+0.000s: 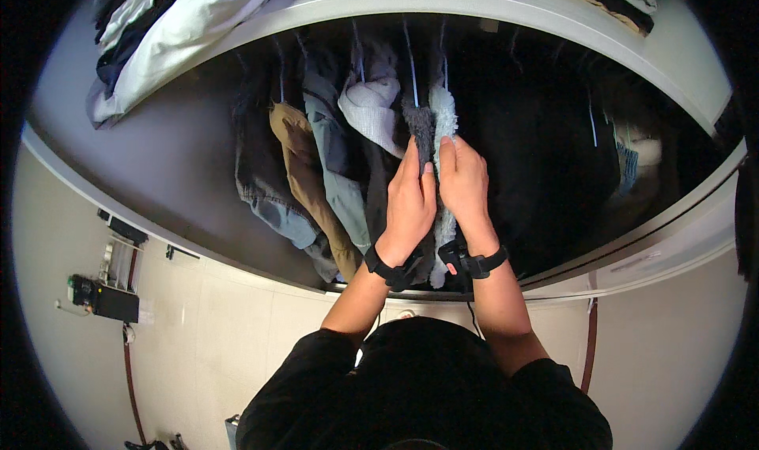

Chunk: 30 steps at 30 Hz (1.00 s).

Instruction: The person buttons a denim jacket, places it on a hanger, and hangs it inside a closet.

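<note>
Side by side, my two hands reach into a dark wardrobe where clothes hang on thin hangers. A dark grey fluffy garment (419, 122) runs between the thumb and fingers of my left hand (409, 202), which pinch its edge. Just to the right, my right hand (465, 183) is closed on the edge of a pale blue-grey fluffy garment (444, 114), its thumb on the near side and its other fingers partly hidden. Both garments hang upright, close together. A black band circles each wrist.
Left of my hands hang a light knit garment (371, 110), a grey-blue garment (341, 193), tan trousers (296, 145) and jeans (281, 213). A white shelf (379, 3) above carries folded clothes, with a white cloth (186, 35) draping over its edge. Another hanging garment (639, 153) is at the far right.
</note>
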### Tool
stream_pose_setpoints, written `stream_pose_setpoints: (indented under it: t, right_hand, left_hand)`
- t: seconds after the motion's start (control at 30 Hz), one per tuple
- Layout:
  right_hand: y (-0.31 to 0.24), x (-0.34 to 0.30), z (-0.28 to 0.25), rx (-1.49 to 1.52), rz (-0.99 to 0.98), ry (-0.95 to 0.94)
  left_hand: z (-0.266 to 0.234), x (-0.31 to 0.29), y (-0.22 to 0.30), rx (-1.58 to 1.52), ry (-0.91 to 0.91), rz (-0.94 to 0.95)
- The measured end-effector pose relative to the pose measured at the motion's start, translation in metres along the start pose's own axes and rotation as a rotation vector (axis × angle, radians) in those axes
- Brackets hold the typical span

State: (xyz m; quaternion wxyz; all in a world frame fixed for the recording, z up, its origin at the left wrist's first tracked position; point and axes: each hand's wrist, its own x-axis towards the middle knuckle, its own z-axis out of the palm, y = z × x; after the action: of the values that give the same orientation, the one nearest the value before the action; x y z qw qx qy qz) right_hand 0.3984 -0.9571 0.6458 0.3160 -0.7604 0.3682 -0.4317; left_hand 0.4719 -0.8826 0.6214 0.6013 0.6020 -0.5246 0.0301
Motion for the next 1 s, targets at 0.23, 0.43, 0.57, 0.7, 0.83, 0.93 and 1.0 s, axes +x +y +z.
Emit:
stream_pose_setpoints:
  t: [0.23,0.43,0.57,0.7,0.83,0.93,1.0]
  right_hand:
    - [0.01,-0.002,-0.004,0.016,-0.054,0.208]
    - [0.005,-0.001,-0.01,-0.078,-0.082,0.185]
    - [0.002,0.001,-0.008,-0.178,-0.062,0.177]
    - [0.011,-0.001,-0.011,-0.254,-0.108,0.257]
    - [-0.015,-0.011,-0.015,-0.331,-0.223,0.406]
    - [-0.019,-0.024,-0.008,-0.188,-0.555,0.401]
    - [-0.03,-0.027,0.004,-0.114,-0.607,0.35]
  left_hand:
    - [0.005,0.002,-0.004,0.012,0.014,0.12]
    - [0.0,0.008,0.008,-0.061,-0.083,-0.09]
    - [0.009,0.011,-0.005,0.045,0.048,0.117]
    - [-0.001,0.014,-0.017,0.102,0.173,0.158]
    - [-0.008,0.005,-0.004,0.054,0.008,0.104]
    - [-0.026,-0.003,0.0,0.003,0.012,0.256]
    - [-0.042,-0.006,-0.01,0.051,0.169,0.424]
